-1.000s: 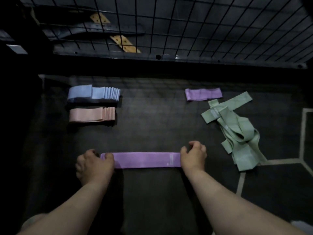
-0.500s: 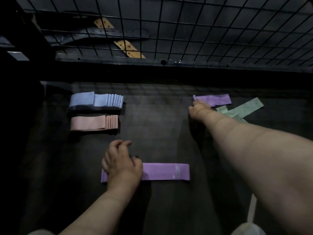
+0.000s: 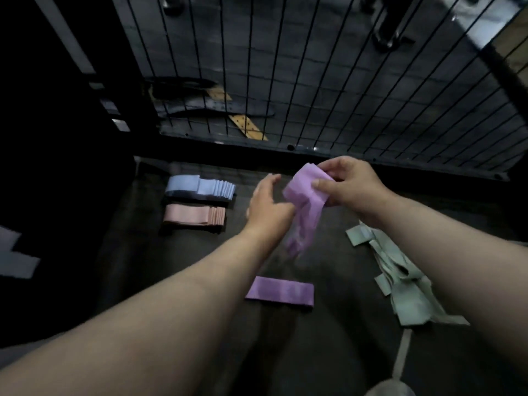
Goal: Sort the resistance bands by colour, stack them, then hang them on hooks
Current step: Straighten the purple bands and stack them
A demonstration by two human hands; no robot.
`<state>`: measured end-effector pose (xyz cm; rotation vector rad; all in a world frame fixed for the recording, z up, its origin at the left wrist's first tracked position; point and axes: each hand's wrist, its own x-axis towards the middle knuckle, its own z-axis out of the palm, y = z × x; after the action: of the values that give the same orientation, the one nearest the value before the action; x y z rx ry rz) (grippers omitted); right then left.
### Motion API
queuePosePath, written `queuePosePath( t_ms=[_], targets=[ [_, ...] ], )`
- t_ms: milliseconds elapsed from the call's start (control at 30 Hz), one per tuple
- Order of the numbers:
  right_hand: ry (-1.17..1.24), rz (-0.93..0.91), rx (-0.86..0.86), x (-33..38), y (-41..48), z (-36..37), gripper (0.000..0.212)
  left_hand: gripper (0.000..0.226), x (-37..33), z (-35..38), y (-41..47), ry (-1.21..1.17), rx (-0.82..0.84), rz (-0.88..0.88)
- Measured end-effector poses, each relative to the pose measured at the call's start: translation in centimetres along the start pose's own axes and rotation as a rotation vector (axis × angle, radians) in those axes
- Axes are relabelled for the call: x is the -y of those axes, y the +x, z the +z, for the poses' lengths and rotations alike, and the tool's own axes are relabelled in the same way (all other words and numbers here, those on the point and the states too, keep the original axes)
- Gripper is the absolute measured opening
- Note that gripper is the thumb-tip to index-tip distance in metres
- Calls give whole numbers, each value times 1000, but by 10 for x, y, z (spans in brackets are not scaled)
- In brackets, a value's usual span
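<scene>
In the head view, the right hand (image 3: 351, 185) is pinching the top of a purple resistance band (image 3: 305, 207) between thumb and curled fingers, holding it up in the air. This held band is hanging down crumpled, and its lower end is blurring into a smear. It is hovering beyond a second, flat purple band (image 3: 280, 291), which is lying stretched out on the dark surface (image 3: 328, 352) and serving here as the landmark.

The left hand (image 3: 268, 207) is reaching in beside the held band, beyond the flat purple band and slightly to its left. Its fingers are spreading fairly straight and are closing on nothing. Its thumb side is sitting right at the edge of the hanging fabric, though the blur is hiding whether skin and band are actually touching.

Beyond the flat purple band and well to its left, a neat pink stack (image 3: 191, 215) of bands is resting on the surface. A blue stack (image 3: 197, 185) is lying just past the pink one, with the two running parallel and close together.

To the right of the flat purple band, a loose green pile (image 3: 408, 284) of bands is sprawling in a tangle, partly passing under the right forearm.

Far beyond the flat purple band, a black wire grid (image 3: 314, 81) is standing upright across the back of the scene.
</scene>
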<state>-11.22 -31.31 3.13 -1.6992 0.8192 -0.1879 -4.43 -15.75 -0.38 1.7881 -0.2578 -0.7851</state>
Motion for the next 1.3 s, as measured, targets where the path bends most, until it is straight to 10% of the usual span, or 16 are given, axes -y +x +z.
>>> queuePosePath(
  t_ms=[167, 367, 533, 733, 1000, 1300],
  targets=[
    [162, -26, 6, 77, -61, -5, 20, 39, -74, -28, -40, -170, 280, 50],
    [336, -57, -67, 145, -130, -9, 17, 51, -153, -75, -103, -192, 406, 24],
    [187, -150, -84, 178, -182, -10, 16, 10, -196, -105, -157, 13, 342, 108],
    [7, -235, 223, 187, -241, 3, 56, 11, -187, -109, -195, -163, 269, 85],
    [-28, -360, 24, 166, -232, 1, 44, 26, -174, -93, -192, -425, 425, -48],
    [-363, -444, 51, 153, -213, -15, 85, 29, -188, -93, -181, -515, 376, -46]
  ],
)
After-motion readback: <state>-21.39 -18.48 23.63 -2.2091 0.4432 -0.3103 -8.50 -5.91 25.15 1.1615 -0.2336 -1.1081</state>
